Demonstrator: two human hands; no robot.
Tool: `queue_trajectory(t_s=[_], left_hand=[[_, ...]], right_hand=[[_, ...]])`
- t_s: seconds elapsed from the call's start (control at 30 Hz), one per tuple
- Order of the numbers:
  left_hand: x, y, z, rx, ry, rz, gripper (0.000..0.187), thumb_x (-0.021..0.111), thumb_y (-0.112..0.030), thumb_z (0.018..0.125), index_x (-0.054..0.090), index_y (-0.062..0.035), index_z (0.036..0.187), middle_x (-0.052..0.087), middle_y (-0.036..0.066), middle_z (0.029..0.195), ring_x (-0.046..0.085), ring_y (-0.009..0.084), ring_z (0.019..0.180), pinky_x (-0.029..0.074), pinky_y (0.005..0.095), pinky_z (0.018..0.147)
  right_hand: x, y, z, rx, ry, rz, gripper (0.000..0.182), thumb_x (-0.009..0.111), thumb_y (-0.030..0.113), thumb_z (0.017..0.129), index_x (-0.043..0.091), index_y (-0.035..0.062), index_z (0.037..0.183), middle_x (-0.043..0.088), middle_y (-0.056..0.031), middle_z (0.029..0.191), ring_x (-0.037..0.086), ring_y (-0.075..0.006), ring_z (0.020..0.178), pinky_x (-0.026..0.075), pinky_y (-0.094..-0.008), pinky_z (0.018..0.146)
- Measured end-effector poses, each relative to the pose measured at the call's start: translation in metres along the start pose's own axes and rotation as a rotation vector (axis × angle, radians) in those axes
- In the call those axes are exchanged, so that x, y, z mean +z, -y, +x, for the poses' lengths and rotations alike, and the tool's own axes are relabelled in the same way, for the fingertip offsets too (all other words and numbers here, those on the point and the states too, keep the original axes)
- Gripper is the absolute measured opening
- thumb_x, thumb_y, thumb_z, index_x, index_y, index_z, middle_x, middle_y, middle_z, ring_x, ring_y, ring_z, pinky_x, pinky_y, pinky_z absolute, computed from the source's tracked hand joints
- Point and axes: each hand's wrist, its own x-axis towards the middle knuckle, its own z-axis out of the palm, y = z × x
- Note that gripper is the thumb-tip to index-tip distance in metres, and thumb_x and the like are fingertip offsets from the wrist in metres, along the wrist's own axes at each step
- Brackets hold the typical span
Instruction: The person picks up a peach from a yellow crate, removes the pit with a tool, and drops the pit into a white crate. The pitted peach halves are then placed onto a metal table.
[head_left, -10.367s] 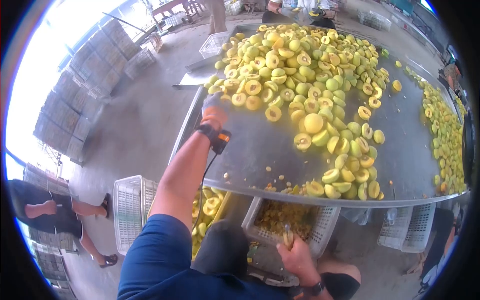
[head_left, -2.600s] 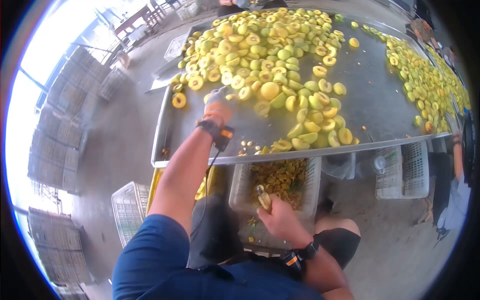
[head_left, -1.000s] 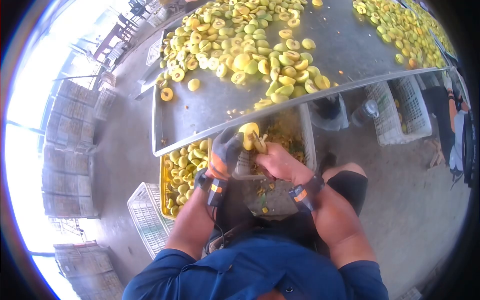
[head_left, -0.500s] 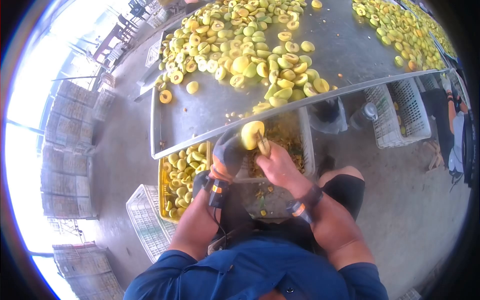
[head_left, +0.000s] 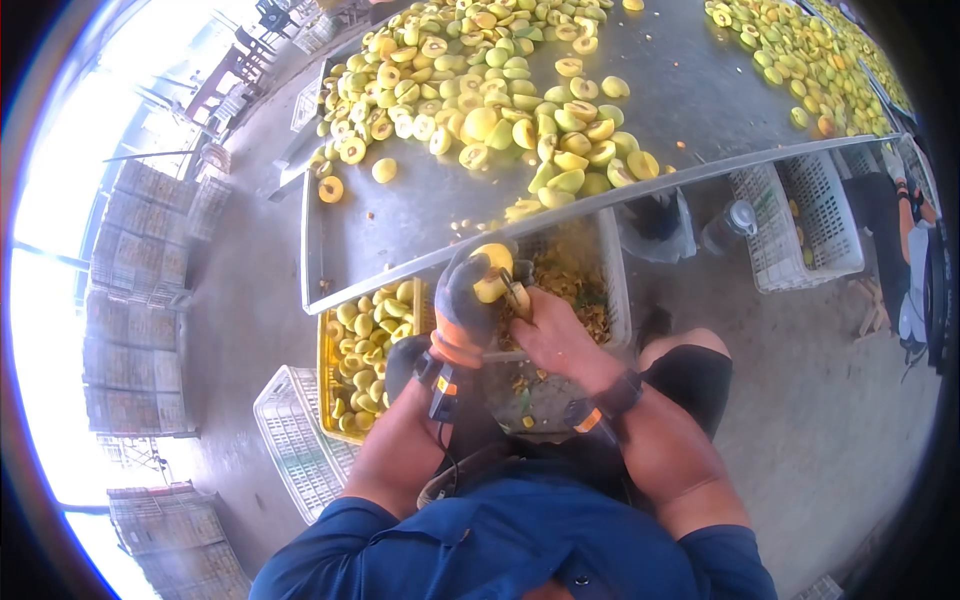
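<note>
My left hand, in a dark glove with an orange cuff, is closed around a yellow peach half. My bare right hand grips a short pitting knife by its pale handle, the dark metal end right at the fruit's cut side. Below both hands sits a grey crate filled with brown and yellow scraps. A yellow crate of peach halves stands by my left knee. Ahead, many more peach halves lie heaped on a metal table.
The table's raised metal edge runs just beyond my hands. An empty white crate stands at left, another white crate at right beside a clear jug. Stacked crates line the far left. Another person is at the right edge.
The peach half has turned in my left hand, showing more of its cut face. My right hand with the knife has shifted slightly, and the knife's dark end now shows at the fruit's lower right.
</note>
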Motion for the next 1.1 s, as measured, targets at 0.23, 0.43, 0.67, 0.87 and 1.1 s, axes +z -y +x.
queue_trajectory(t_s=[0.23, 0.43, 0.67, 0.87, 1.1], left_hand=[[0.008, 0.029, -0.001, -0.034, 0.01, -0.307, 0.035, 0.056, -0.015, 0.103, 0.064, 0.001, 0.134, 0.07, 0.014, 0.125, 0.069, 0.0225, 0.108, 0.057, 0.0342, 0.093], [0.013, 0.041, -0.002, -0.002, 0.055, -0.204, 0.035, 0.053, -0.013, 0.105, 0.062, -0.0014, 0.137, 0.069, 0.013, 0.126, 0.069, 0.023, 0.109, 0.058, 0.0348, 0.093], [0.007, 0.021, 0.007, -0.487, -0.049, -0.781, 0.031, 0.054, -0.02, 0.11, 0.067, 0.0028, 0.127, 0.074, 0.013, 0.115, 0.072, 0.0224, 0.103, 0.059, 0.0348, 0.09], [0.004, 0.032, 0.013, -0.273, 0.006, -0.32, 0.032, 0.057, -0.025, 0.109, 0.072, 0.0035, 0.114, 0.076, 0.01, 0.1, 0.073, 0.0219, 0.09, 0.059, 0.0317, 0.077], [-0.01, 0.015, 0.017, 0.339, 0.231, 0.115, 0.022, 0.064, -0.005, 0.087, 0.072, 0.0007, 0.106, 0.074, 0.015, 0.095, 0.075, 0.0295, 0.083, 0.06, 0.0352, 0.073]], right_hand=[[-0.015, 0.023, 0.003, 0.345, 0.312, 0.536, 0.026, 0.056, 0.011, 0.095, 0.065, -0.0057, 0.113, 0.075, -0.0197, 0.101, 0.072, -0.0304, 0.095, 0.055, -0.0439, 0.088], [0.007, -0.007, 0.004, -0.012, 0.091, 0.176, 0.027, 0.06, 0.012, 0.095, 0.068, -0.0047, 0.115, 0.075, -0.0229, 0.105, 0.072, -0.0371, 0.103, 0.055, -0.0458, 0.091], [0.004, 0.008, 0.001, 0.14, 0.047, -0.055, 0.026, 0.06, 0.011, 0.095, 0.068, -0.004, 0.115, 0.074, -0.0276, 0.1, 0.071, -0.0446, 0.1, 0.055, -0.0475, 0.087], [-0.002, -0.004, 0.003, 0.223, 0.414, 0.571, 0.019, 0.061, 0.012, 0.099, 0.065, -0.0017, 0.112, 0.068, -0.0124, 0.08, 0.062, -0.0243, 0.061, 0.05, -0.0393, 0.058], [-0.003, 0.016, -0.01, 0.325, 0.524, 0.6, 0.015, 0.061, 0.016, 0.104, 0.064, 0.004, 0.095, 0.057, -0.002, 0.067, 0.052, -0.0112, 0.046, 0.039, -0.0306, 0.044]])
